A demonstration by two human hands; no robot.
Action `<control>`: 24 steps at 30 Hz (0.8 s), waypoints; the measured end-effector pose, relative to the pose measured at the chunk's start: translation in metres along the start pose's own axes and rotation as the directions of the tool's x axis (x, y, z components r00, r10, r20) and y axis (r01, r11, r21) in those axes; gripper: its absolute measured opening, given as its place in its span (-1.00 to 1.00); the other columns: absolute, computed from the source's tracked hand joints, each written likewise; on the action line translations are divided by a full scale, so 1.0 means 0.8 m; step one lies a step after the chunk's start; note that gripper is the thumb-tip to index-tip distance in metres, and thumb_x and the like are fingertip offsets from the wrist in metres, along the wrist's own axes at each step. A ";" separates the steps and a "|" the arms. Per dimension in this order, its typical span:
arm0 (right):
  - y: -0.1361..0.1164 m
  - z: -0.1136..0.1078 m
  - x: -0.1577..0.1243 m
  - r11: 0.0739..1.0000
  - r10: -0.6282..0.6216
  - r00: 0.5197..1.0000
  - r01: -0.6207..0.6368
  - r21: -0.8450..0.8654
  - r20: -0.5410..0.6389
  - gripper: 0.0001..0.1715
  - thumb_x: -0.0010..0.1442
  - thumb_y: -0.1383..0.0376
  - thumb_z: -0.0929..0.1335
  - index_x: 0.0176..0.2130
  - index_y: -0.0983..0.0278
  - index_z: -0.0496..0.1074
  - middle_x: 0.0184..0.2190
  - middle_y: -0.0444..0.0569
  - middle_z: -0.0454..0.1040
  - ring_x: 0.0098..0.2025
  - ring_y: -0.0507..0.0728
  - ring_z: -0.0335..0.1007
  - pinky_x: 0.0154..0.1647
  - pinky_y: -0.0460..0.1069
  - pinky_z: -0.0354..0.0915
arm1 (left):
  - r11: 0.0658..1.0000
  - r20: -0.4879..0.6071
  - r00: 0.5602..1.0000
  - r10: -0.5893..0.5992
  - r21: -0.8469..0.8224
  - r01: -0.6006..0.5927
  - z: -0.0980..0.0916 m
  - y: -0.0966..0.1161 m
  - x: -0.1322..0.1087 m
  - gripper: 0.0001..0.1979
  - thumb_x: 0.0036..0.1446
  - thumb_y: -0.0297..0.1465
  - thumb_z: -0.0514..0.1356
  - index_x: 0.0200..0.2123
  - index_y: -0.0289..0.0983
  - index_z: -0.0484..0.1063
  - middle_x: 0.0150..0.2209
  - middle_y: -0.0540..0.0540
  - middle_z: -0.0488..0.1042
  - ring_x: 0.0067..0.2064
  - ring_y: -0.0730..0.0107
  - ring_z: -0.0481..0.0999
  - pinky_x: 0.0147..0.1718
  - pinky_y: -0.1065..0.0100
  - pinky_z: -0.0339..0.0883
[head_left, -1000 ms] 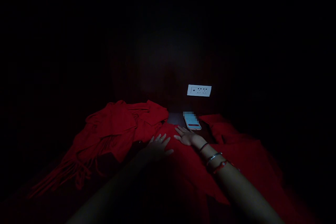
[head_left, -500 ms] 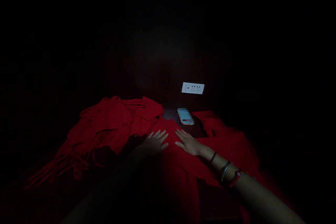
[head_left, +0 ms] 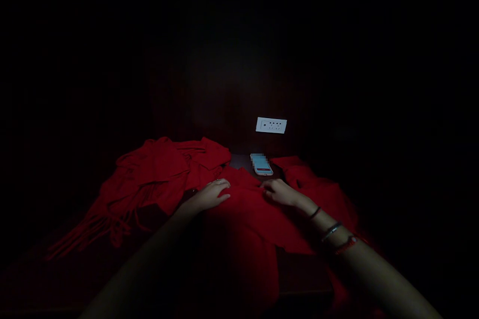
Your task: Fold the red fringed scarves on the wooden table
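Note:
A red scarf (head_left: pixel 247 209) lies spread in the middle, its near part hanging down over the table's edge. My left hand (head_left: pixel 211 194), with a ring on one finger, rests at the scarf's left side; its fingers are bent, with the thumb apart from them. At the right side, my right hand (head_left: pixel 280 192) has its fingers curled down and closed on the cloth near the far edge. Bracelets circle my right wrist and forearm. The fingertips of the right hand are partly hidden.
A heap of red fringed cloth (head_left: pixel 157 164) lies to the left. More red cloth (head_left: pixel 322 189) is at the right. Behind the scarf is a lit phone (head_left: pixel 261 164), below a white wall socket (head_left: pixel 271 125). Everything farther out is dark.
Both hands lay flat with fingers stretched on the scarf; now they are farther apart and their fingers are bent. The right hand has moved right and curled onto the cloth.

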State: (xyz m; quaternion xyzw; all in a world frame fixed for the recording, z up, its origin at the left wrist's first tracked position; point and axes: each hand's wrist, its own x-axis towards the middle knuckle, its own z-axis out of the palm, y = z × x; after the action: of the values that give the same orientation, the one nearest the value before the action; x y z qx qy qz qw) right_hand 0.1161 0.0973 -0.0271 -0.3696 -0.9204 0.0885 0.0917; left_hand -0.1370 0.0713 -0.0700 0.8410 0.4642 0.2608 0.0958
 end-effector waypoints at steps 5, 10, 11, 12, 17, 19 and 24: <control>-0.010 0.013 0.008 0.989 -0.145 0.984 0.140 0.052 0.099 -0.44 0.12 0.17 0.18 0.09 0.30 0.11 0.06 0.04 0.18 0.07 0.10 0.09 0.05 -0.01 0.02 | 0.999 0.106 0.994 0.034 -0.024 -0.031 -0.015 -0.002 -0.008 -0.81 0.03 -0.35 0.00 -0.26 -0.19 0.31 -0.29 -0.01 0.40 -0.25 0.37 0.35 -0.23 0.41 0.16; -0.002 0.026 0.010 0.997 -0.080 0.987 0.082 -0.005 0.141 -0.38 0.14 0.08 0.14 0.09 0.38 0.11 0.07 0.13 0.15 0.08 0.16 0.09 0.06 -0.01 0.00 | 0.997 0.143 0.989 -0.038 0.075 0.027 -0.029 -0.008 -0.011 -0.84 0.02 -0.32 0.04 -0.31 -0.18 0.33 -0.40 0.02 0.40 -0.37 0.40 0.36 -0.37 0.46 0.16; -0.002 0.025 0.009 0.996 -0.083 0.987 0.088 -0.029 0.137 -0.39 0.14 0.08 0.14 0.08 0.38 0.13 0.07 0.14 0.16 0.07 0.17 0.09 0.06 -0.01 0.01 | 0.996 0.149 0.988 -0.043 0.089 0.030 -0.029 -0.008 -0.011 -0.84 0.02 -0.31 0.03 -0.32 -0.18 0.34 -0.41 0.02 0.40 -0.37 0.39 0.37 -0.36 0.46 0.17; -0.004 0.024 0.009 0.995 -0.079 0.988 0.088 -0.055 0.134 -0.40 0.14 0.08 0.14 0.06 0.38 0.15 0.05 0.16 0.19 0.05 0.18 0.12 0.04 0.00 0.02 | 0.995 0.150 0.988 -0.042 0.100 0.027 -0.028 -0.008 -0.010 -0.83 0.03 -0.30 0.02 -0.33 -0.19 0.35 -0.41 0.01 0.41 -0.36 0.38 0.37 -0.35 0.45 0.17; -0.018 0.020 0.012 0.982 -0.083 0.987 0.105 -0.159 0.135 -0.38 0.12 -0.01 0.11 0.07 0.25 0.16 -0.08 0.14 0.31 -0.08 0.20 0.25 -0.07 0.06 0.13 | 0.989 0.055 0.995 0.088 0.117 -0.094 -0.012 0.000 -0.008 -0.77 0.08 -0.33 -0.03 -0.24 -0.22 0.36 -0.21 -0.07 0.39 -0.14 0.32 0.32 -0.10 0.36 0.09; -0.019 0.024 0.014 0.970 -0.124 0.984 0.148 -0.194 0.130 -0.38 0.12 -0.04 0.08 0.08 0.18 0.13 -0.04 0.12 0.26 -0.04 0.20 0.21 -0.07 0.08 0.12 | 0.981 0.065 0.986 0.153 0.112 -0.159 -0.006 0.002 -0.008 -0.74 0.08 -0.33 -0.02 -0.17 -0.21 0.32 -0.13 -0.06 0.36 -0.08 0.32 0.28 -0.05 0.35 0.04; -0.002 0.031 0.012 0.953 -0.160 0.973 0.197 -0.231 0.168 -0.38 0.14 -0.02 0.05 0.09 0.21 0.14 -0.02 0.15 0.20 0.00 0.20 0.15 -0.05 0.08 0.12 | 0.988 0.158 0.986 0.049 0.139 -0.072 -0.010 -0.010 -0.007 -0.76 0.09 -0.31 -0.04 -0.21 -0.19 0.34 -0.23 0.00 0.42 -0.17 0.33 0.32 -0.14 0.36 0.12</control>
State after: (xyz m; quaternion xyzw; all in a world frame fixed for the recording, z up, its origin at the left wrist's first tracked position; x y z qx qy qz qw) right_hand 0.1022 0.1004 -0.0500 -0.2857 -0.9582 -0.0078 -0.0157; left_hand -0.1491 0.0705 -0.0681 0.8771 0.4472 0.1636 0.0622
